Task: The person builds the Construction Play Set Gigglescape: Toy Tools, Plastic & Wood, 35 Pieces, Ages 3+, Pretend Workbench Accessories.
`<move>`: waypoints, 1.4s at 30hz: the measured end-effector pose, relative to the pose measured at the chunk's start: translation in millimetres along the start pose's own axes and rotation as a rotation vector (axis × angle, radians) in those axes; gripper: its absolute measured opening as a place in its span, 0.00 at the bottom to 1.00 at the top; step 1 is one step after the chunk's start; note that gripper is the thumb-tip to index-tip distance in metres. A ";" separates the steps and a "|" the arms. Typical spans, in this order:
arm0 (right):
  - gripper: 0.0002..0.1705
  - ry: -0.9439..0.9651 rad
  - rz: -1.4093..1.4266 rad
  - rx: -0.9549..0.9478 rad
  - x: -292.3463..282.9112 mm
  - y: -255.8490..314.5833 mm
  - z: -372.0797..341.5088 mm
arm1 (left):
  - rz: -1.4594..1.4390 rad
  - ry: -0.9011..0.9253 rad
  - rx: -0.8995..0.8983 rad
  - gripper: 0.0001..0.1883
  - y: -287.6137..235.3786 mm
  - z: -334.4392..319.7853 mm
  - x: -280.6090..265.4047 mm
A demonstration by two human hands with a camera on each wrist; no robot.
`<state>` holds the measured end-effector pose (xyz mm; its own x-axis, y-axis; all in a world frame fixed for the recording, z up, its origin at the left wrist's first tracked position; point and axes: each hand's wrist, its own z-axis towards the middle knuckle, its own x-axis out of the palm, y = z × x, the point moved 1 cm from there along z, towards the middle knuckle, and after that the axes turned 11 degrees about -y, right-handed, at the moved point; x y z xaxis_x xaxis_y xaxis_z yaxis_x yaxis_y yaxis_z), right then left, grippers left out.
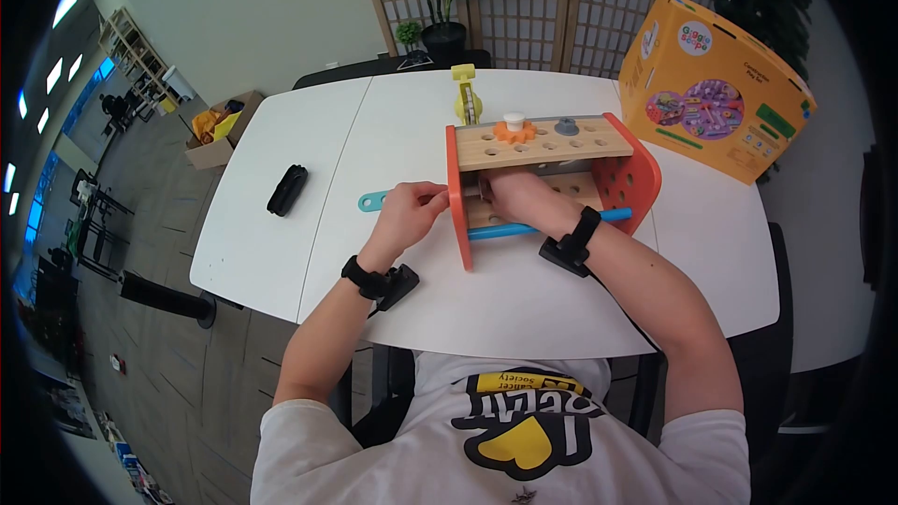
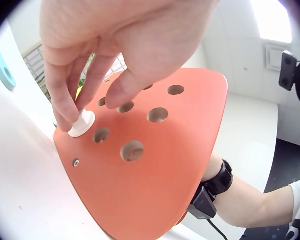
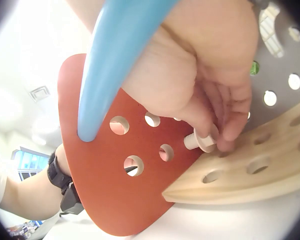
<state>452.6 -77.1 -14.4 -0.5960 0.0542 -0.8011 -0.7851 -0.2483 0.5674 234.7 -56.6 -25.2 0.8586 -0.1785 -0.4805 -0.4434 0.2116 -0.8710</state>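
A toy workbench with a red side panel (image 2: 165, 135) stands on the white table. Outside that panel, my left hand (image 1: 409, 215) has its fingertips on a white round-headed toy bolt (image 2: 83, 125); its thumb stands apart from the bolt. From the front, my right hand (image 1: 524, 198) reaches in under the top shelf (image 1: 552, 144). Inside, thumb and fingers pinch a white flanged piece (image 3: 208, 141) at the panel's inner face, just above the wooden lower board (image 3: 240, 170). A blue rod (image 3: 117, 60) crosses in front of the right hand.
A teal strip with holes (image 1: 372, 201) lies left of the workbench, a black case (image 1: 287, 190) farther left. Behind stands a yellow toy piece (image 1: 466, 98). An orange gear (image 1: 514, 132) and a grey piece (image 1: 567, 127) sit on the top shelf. A yellow box (image 1: 716, 84) stands back right.
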 end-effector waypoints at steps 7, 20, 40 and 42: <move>0.12 -0.008 -0.048 0.011 -0.2 1.9 -0.5 | 0.000 0.001 -0.033 0.16 -3.0 -0.4 -1.0; 0.13 0.156 -0.152 0.037 -1.9 8.5 1.7 | 0.001 0.013 -0.045 0.17 -4.9 -1.6 -0.3; 0.16 -0.073 -0.021 -0.012 -4.8 13.3 -8.1 | 0.001 -0.002 -0.038 0.19 -4.1 -0.6 0.4; 0.17 -0.024 -0.011 0.022 -8.2 14.9 -7.6 | 0.016 0.001 -0.045 0.19 -4.3 -0.7 -0.3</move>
<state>447.1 -88.7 -0.9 -0.5908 0.0800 -0.8028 -0.7951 -0.2263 0.5626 236.2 -58.2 -21.4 0.8510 -0.1768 -0.4946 -0.4683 0.1710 -0.8669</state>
